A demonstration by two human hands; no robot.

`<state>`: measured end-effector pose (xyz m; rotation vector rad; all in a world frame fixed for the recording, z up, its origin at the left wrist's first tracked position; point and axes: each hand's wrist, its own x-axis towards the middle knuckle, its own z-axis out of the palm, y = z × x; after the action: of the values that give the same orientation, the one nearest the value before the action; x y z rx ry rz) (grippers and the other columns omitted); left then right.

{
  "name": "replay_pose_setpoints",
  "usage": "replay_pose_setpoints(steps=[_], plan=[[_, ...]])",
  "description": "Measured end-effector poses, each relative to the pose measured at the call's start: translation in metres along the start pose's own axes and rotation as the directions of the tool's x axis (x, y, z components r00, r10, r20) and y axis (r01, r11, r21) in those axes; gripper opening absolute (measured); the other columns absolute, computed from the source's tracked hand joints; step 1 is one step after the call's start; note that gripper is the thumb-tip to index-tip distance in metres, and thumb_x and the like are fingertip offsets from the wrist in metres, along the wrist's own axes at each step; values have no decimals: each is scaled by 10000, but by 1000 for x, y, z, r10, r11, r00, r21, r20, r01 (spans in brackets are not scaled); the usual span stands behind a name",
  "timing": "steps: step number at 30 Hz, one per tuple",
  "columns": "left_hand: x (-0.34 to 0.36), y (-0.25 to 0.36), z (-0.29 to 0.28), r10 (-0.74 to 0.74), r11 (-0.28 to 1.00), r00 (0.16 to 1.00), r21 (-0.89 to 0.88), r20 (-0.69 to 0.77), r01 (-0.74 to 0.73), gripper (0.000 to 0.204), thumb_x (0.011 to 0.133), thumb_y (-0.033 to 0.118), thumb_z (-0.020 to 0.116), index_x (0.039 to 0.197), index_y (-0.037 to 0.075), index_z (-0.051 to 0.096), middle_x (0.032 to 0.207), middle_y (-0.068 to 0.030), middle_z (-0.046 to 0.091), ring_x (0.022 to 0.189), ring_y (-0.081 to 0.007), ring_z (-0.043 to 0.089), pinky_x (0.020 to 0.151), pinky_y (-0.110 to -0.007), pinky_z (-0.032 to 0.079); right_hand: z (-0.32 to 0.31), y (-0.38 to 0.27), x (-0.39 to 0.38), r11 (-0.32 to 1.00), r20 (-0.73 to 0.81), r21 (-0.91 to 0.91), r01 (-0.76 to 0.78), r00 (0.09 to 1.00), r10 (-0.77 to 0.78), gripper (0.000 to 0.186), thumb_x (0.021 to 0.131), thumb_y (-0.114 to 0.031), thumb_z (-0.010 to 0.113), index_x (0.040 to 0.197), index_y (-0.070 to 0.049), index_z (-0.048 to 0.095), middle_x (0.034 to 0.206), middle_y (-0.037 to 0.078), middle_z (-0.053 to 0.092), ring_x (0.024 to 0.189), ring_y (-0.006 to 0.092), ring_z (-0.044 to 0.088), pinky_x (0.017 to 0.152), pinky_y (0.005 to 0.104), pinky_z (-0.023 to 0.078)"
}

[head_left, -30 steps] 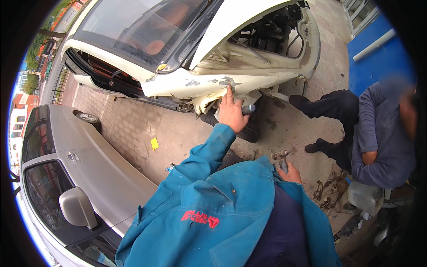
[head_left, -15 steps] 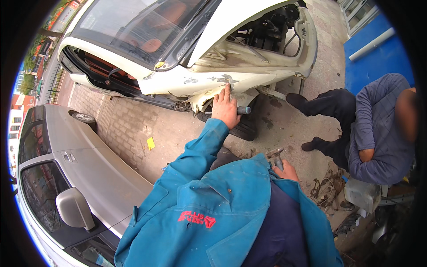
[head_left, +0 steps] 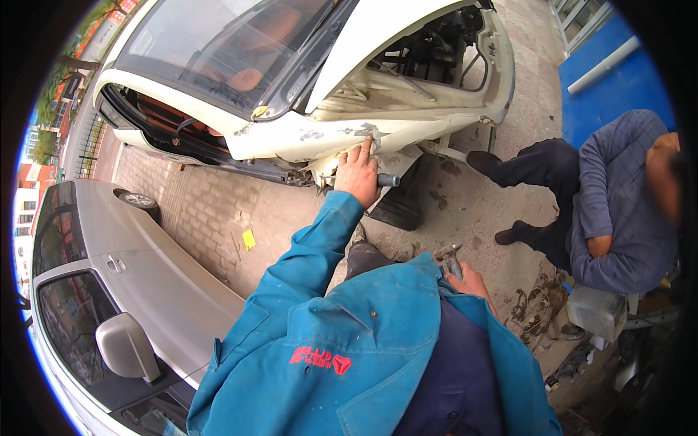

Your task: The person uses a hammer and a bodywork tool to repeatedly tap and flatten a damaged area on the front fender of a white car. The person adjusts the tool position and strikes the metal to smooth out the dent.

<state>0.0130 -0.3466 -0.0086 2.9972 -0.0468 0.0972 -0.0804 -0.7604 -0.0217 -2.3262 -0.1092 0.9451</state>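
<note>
My left hand (head_left: 358, 178) is curled around a tool with a blue-grey cylindrical handle (head_left: 389, 180) sticking out on its right. The tool's other end is mostly hidden by the palm. Its index finger reaches up to a grey scraped patch (head_left: 379, 131) on the dented fender (head_left: 294, 135) of a cream-white car. Below that patch, the torn fender edge hangs over the wheel. My right hand (head_left: 474, 282) grips a hammer (head_left: 448, 252) low at my right side, its head pointing up and away from the car.
A silver car (head_left: 156, 251) with a side mirror (head_left: 123, 347) stands at the left. Another person (head_left: 618, 211) sits at the right with an arm folded, feet towards the white car. Near that person are a clear plastic bin (head_left: 598, 311) and scattered debris. A yellow scrap (head_left: 249, 239) lies on the paving.
My left hand has drawn slightly down and left, its index finger still at the scraped patch, and the tool in it has turned a little. My right hand with the hammer is nearly unmoved.
</note>
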Motion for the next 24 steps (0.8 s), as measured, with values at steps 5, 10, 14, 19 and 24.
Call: replay_pose_setpoints(steps=[5, 10, 14, 19, 24], plan=[[-2, -4, 1, -8, 1000, 1000, 25, 18, 7, 452, 814, 284, 857, 1153, 1, 760, 1804, -275, 381, 1514, -437, 513, 1238, -602, 438, 2, 3, 0, 1000, 18, -13, -9, 1000, 9, 585, 1005, -473, 771, 1271, 39, 675, 1040, 335, 771, 1003, 518, 775, 855, 561, 581], [-4, -13, 0, -36, 997, 999, 65, 12, 35, 465, 817, 285, 853, 1174, 3, 758, 1805, -268, 385, 1505, -427, 524, 1232, -584, 447, 1, 6, -1, 1000, 23, 6, -8, 1000, 8, 587, 1007, -477, 769, 1259, 44, 670, 1029, 336, 769, 990, 523, 772, 837, 565, 577], [-6, -17, -2, -39, 996, 999, 74, -1, 39, 469, 820, 285, 853, 1179, 0, 757, 1800, -264, 397, 1505, -424, 528, 1234, -572, 447, 0, 8, 0, 1000, 16, 21, -4, 1000, 4, 586, 1004, -479, 771, 1250, 43, 667, 1030, 339, 766, 983, 528, 770, 832, 566, 575], [-5, -15, -1, -54, 997, 999, 62, 6, 53, 466, 822, 283, 854, 1177, -3, 756, 1798, -282, 392, 1508, -441, 525, 1237, -577, 443, -2, 6, 1, 1000, 24, -20, 12, 1000, -11, 587, 1000, -484, 770, 1242, 42, 666, 1037, 352, 760, 1005, 534, 766, 848, 569, 573], [-2, -9, -3, -56, 997, 998, 56, 22, 55, 455, 827, 283, 853, 1166, -4, 757, 1793, -332, 368, 1504, -471, 525, 1225, -593, 451, -6, 3, 0, 999, 36, -35, -19, 999, 20, 594, 999, -489, 769, 1243, 44, 669, 1052, 357, 759, 1017, 536, 762, 858, 571, 571]])
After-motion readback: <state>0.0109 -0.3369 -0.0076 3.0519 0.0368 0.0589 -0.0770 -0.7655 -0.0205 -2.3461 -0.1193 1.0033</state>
